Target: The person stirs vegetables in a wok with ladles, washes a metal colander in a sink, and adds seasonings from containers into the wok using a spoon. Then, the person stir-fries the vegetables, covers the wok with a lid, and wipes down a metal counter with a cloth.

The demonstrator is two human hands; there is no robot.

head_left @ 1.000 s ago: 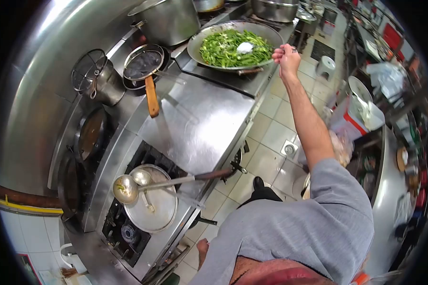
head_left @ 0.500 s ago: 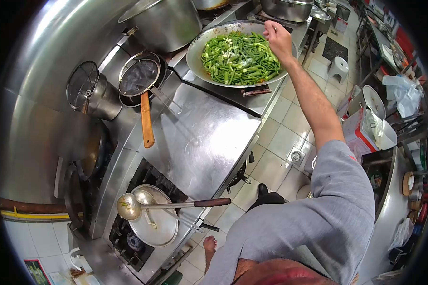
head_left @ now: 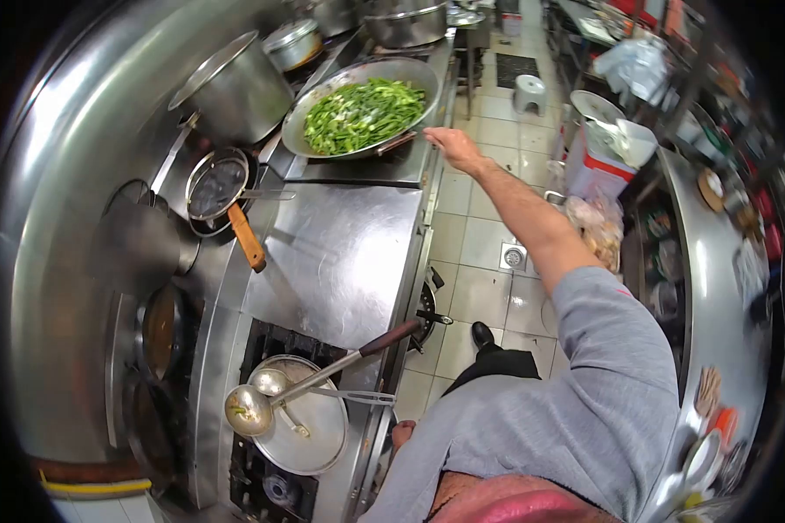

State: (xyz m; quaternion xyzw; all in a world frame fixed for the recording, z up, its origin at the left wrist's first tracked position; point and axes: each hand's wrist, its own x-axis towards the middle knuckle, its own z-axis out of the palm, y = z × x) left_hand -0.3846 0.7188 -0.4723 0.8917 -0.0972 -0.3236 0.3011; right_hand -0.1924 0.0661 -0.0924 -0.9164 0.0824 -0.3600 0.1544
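A wide metal wok [head_left: 436, 87] on the stove holds a heap of chopped green vegetables [head_left: 362, 118], with paler pieces on top. My right hand [head_left: 455, 148] is stretched out just beyond the wok's near right rim, close to its rusty handle [head_left: 397, 145]. Its fingers are drawn together; anything between them is too small to make out, and contact with the handle cannot be told. Low beside the counter edge, my left hand [head_left: 402, 433] shows only in part, its fingers mostly hidden. Nearest to it lies a ladle [head_left: 249, 410] across a round metal lid [head_left: 310, 440].
A steel counter [head_left: 340, 253] lies between wok and burner. A wooden-handled strainer [head_left: 220, 187] rests near a tall pot [head_left: 235, 91]. A white stool [head_left: 529, 94] stands on the tiled floor. A red-and-white container [head_left: 593, 166] is by the right-hand shelving.
My right hand has moved from above the vegetables to outside the wok's rim, toward me. The whole view has turned, and my left hand shows less than before.
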